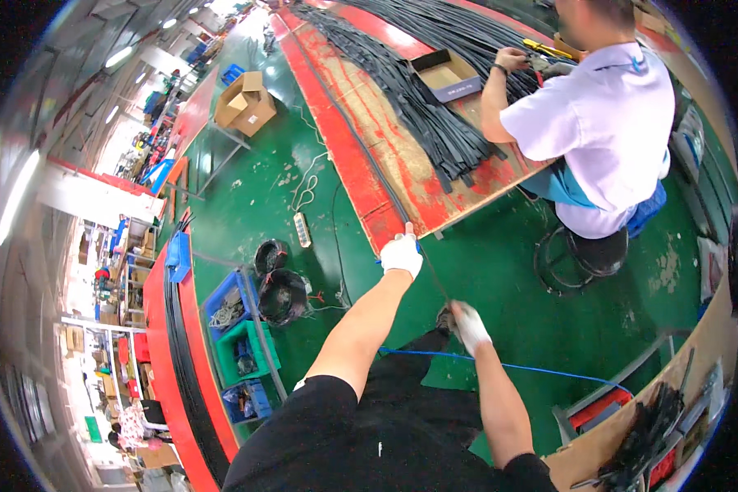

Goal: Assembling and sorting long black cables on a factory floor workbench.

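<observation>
At the bench's (367, 215) near left corner, the left hand's (403, 254) grip squeezed a dark strip (391, 197); the right hand's (471, 330) did too, hiding its end.

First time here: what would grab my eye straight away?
Probably the long red table, stretching up the picture under bundles of black strips. At its near end, the white-gloved left hand is on a thin dark strip. A co-worker in a pale shirt sits at right.

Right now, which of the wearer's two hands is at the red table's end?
The left hand, at the near left corner of the table; the right hand is lower in the picture, clear of the table.
</observation>
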The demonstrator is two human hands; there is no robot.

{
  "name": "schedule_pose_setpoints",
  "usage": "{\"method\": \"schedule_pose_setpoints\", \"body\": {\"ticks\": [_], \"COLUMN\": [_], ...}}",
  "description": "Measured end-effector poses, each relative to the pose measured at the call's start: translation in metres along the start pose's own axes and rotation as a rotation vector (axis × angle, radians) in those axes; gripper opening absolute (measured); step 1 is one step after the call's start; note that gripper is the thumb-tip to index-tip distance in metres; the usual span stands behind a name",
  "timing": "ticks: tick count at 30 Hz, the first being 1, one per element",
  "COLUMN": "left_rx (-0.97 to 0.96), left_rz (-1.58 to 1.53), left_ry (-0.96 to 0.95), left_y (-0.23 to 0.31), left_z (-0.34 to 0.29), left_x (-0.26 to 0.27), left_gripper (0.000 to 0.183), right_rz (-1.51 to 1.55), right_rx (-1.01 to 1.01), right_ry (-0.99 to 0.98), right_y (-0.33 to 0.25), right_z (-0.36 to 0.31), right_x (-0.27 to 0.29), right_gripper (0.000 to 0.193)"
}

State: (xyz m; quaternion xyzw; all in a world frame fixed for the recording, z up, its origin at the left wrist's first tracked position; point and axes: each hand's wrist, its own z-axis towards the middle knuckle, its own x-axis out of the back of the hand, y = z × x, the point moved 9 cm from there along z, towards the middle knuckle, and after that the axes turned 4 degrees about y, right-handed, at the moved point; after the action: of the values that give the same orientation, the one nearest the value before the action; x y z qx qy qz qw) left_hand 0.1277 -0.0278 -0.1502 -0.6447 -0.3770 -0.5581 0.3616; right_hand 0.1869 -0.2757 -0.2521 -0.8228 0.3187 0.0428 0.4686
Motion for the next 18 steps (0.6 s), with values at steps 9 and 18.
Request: {"method": "schedule_pose_setpoints", "body": {"ticks": [9, 18], "left_rx": [0.032, -0.025], "left_rz": [0.036, 0.072], "left_ry": [0.069, 0.022], "left_y": [-0.013, -0.007], "left_z": [-0.001, -0.011], "left_x": [-0.007, -0.002], "left_gripper": [0.067, 0.070], "right_rz": [-0.607, -0.739], "right_rx": [0.149, -0.114], "right_ry": [0.426, 0.643], "right_y": [0.019, 0.211], "right_z": [-0.052, -0.362], "right_x": [0.023, 0.199], "right_gripper": [0.060, 0.036]}}
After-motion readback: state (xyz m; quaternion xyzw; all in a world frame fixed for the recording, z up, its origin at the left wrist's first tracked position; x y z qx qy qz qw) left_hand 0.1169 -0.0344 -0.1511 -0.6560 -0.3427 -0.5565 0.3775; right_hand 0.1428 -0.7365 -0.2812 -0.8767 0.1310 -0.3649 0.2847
